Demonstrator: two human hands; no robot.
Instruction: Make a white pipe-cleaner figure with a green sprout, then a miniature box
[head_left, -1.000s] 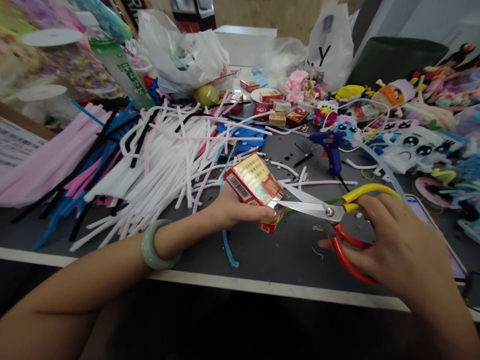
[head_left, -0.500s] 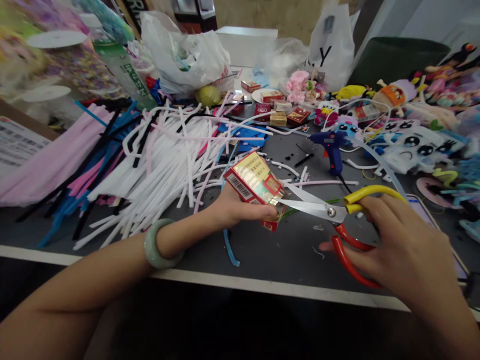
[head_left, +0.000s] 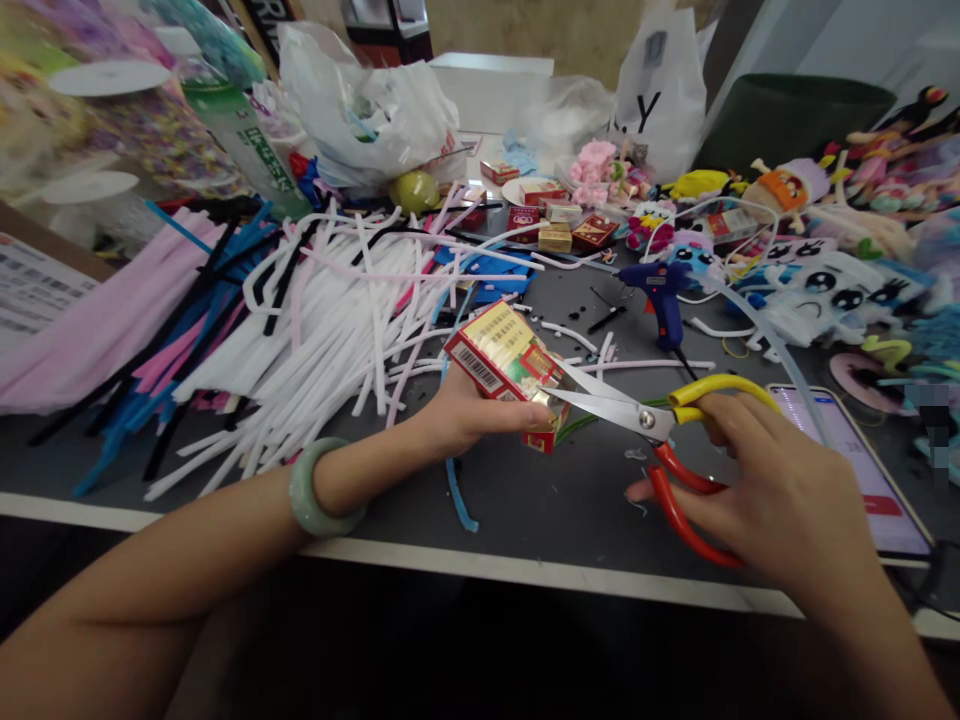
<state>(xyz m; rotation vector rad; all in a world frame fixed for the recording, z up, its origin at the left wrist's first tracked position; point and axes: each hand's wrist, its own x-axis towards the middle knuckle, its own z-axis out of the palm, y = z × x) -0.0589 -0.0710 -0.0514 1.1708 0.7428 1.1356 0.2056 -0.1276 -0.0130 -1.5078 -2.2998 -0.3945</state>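
My left hand (head_left: 480, 410) is closed around a small red and gold cardboard box (head_left: 499, 345) with a barcode on its side, held tilted above the table. My right hand (head_left: 772, 480) grips a pair of scissors (head_left: 600, 400) by handles sleeved in yellow and red. The scissor blades are parted and their tips lie at the box's right end, close to my left thumb. Whether they are cutting into the card I cannot tell. Beneath the box, a blue fuzzy stem (head_left: 460, 500) and some green stems (head_left: 581, 422) lie on the dark table.
White, pink, black and blue fuzzy stems (head_left: 322, 330) heap up at the left. A blue glue gun (head_left: 664, 300) stands behind the scissors. A phone (head_left: 855, 470) lies by my right hand. Plush toys (head_left: 825, 290) crowd the right; small boxes (head_left: 555, 237) sit at the back.
My right hand has moved left with the scissors, bringing the blades farther over the box's right end and uncovering more of the phone. My left hand and the box have barely shifted.
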